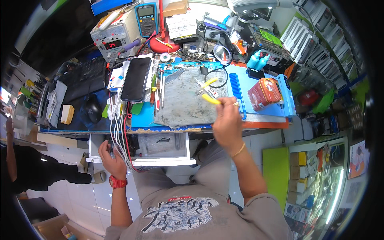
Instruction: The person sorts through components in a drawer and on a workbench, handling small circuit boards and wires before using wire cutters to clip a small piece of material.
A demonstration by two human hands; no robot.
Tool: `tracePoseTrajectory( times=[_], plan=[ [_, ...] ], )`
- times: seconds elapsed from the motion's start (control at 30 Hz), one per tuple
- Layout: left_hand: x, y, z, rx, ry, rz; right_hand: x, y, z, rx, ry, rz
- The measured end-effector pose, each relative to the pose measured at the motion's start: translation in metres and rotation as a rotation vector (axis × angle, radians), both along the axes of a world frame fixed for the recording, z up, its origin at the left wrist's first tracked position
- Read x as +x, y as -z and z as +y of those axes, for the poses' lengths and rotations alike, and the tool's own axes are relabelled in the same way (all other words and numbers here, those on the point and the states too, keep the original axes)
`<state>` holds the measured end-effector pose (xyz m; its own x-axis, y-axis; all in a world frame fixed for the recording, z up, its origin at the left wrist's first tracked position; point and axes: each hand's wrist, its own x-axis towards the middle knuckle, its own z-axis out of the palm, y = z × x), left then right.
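Observation:
My right hand (227,124) is over the front edge of the mat, its fingers closed on the end of one handle of small yellow-handled pliers (209,99). The handles are spread, and the metal jaws lie to the left over the grey work mat (180,108). A small whitish piece lies beside the pliers; its kind is unclear. At the left end of the pulled-out white drawer (160,162) is my left hand (114,162), fingers apart and slightly bent, beside hanging white and red cables (119,128). Inside the drawer lie clear plastic bags (160,147) and dark small items.
A black phone (136,79) lies left of the mat, near screwdrivers (157,94). To the right are a blue brush (235,86) and a reddish tub (264,94). A power supply (114,36), a multimeter (147,19) and a magnifier (222,54) stand behind. A person in black (40,166) is at left.

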<state>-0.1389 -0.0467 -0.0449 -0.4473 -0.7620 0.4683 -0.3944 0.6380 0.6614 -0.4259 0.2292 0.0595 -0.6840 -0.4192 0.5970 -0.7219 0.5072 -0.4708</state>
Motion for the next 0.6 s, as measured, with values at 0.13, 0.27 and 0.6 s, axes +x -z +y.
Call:
tracePoseTrajectory(
  times=[0.13, 0.27, 0.6],
  plan=[
    [-0.001, 0.0, 0.0, -0.008, 0.002, 0.003, 0.023, 0.014, -0.014, 0.143, -0.094, -0.122],
    [0.001, 0.0, 0.001, 0.009, -0.021, -0.017, 0.007, 0.001, -0.012, 0.153, -0.189, -0.156],
    [0.001, 0.001, 0.0, -0.008, -0.024, -0.017, -0.199, -0.012, -0.093, 0.76, 0.071, 0.281]
  ],
)
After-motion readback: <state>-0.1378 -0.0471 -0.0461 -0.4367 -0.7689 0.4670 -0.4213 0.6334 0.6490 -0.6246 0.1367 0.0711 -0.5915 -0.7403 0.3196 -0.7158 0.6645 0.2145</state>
